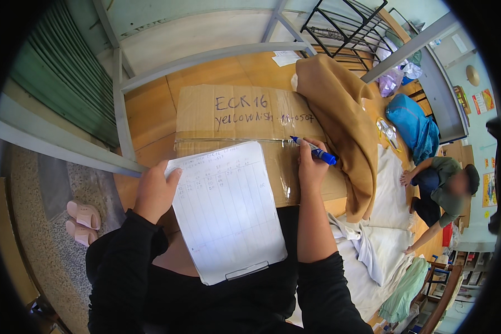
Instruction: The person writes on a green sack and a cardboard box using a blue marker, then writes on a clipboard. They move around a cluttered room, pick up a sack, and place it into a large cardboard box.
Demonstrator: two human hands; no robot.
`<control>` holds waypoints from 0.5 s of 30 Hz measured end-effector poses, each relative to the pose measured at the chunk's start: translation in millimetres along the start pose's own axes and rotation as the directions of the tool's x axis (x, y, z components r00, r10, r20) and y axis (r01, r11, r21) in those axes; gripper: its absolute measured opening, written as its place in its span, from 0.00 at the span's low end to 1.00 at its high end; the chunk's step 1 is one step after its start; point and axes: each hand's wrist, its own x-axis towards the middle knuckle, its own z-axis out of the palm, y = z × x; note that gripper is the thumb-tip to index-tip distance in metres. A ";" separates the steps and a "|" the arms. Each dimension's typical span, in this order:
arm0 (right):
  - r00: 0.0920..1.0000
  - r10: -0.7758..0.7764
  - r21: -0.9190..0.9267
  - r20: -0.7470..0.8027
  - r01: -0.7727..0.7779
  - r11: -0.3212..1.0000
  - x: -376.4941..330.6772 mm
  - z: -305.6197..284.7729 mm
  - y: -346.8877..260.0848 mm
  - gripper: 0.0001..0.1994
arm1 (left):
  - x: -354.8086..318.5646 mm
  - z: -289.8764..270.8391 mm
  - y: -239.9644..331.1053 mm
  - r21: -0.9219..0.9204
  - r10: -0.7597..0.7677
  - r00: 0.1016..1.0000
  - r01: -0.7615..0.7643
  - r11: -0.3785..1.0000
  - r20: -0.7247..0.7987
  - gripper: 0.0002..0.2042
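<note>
A taped cardboard box (200,119) lies in front of me, with dark handwriting on its top face. My right hand (313,164) is closed round a blue marker pen (324,156), whose tip is at the box top, just below the writing; I cannot tell whether it touches. My left hand (155,192) grips the upper left edge of a clipboard with a white handwritten sheet (228,217), thumb on top and fingers beneath. The clipboard leans over the box's near side and my lap. Its metal clip (247,270) is at the end nearest me.
Brown cloth (345,122) drapes over the box's right side. Grey metal rails (206,63) run behind and left. A crouching person (448,186) leans over white fabric (387,206) at the right, near a blue sack (414,125). Pink slippers (83,217) stand on the floor at left.
</note>
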 end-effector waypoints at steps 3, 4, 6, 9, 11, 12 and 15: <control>0.991 -0.086 -0.048 -0.102 0.082 0.995 8.9 3.4 3.1 0.11 | 0.0 -0.7 -0.7 0.007 -0.003 1.000 0.002 1.000 0.003 0.16; 0.984 -0.126 -0.074 -0.123 0.118 0.990 17.4 2.8 2.2 0.11 | -0.1 -0.6 -0.6 -0.002 -0.011 1.000 0.011 1.000 0.015 0.16; 0.966 -0.200 -0.130 -0.165 0.180 0.975 39.7 -0.3 -1.5 0.12 | -0.3 -0.8 -0.3 -0.012 -0.018 1.000 0.018 1.000 0.023 0.16; 0.986 -0.114 -0.209 -0.125 0.086 0.974 66.3 -3.2 -3.3 0.12 | -0.7 -0.3 0.4 -0.019 -0.013 1.000 0.013 1.000 0.021 0.16; 0.986 -0.093 -0.249 -0.137 0.057 0.967 71.0 -2.2 0.5 0.13 | -0.4 -0.7 -0.2 -0.032 -0.019 0.999 0.020 0.999 0.036 0.16; 0.989 -0.055 -0.239 -0.140 0.020 0.971 69.7 -1.3 3.3 0.13 | -0.7 0.0 -0.3 -0.016 -0.012 1.000 0.012 1.000 0.020 0.17; 0.989 -0.088 -0.169 -0.121 0.066 0.983 67.7 3.0 11.5 0.14 | -2.4 1.3 -1.2 -0.007 -0.022 1.000 0.022 1.000 0.002 0.17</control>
